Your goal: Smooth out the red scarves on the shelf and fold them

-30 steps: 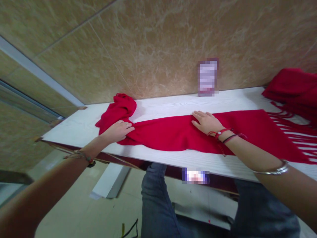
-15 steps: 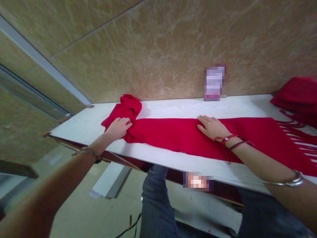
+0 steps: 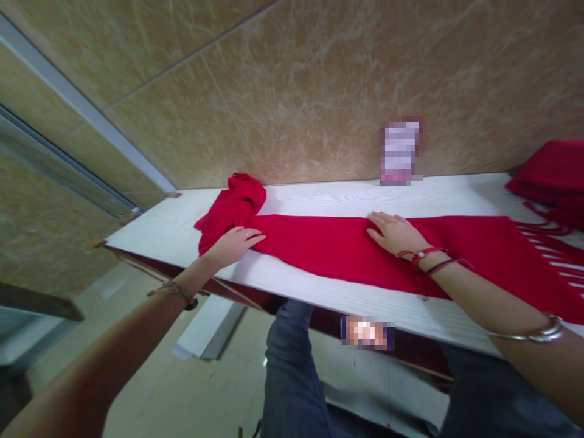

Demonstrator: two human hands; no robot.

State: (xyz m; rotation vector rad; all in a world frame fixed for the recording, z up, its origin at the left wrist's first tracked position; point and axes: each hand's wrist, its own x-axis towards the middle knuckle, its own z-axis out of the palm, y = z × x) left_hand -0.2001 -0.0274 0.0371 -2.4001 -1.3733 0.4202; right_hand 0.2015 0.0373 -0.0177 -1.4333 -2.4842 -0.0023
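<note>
Judging the red scarf along the worktop light and soft, I'd take its long edges; the right hand lies flat, gripping nothing, while whether the left hand, fingers extended, pinches cloth I can't tell.

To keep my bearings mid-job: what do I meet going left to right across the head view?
Left wrist bracelet → left hand → right hand → red scarf's fringe.
</note>
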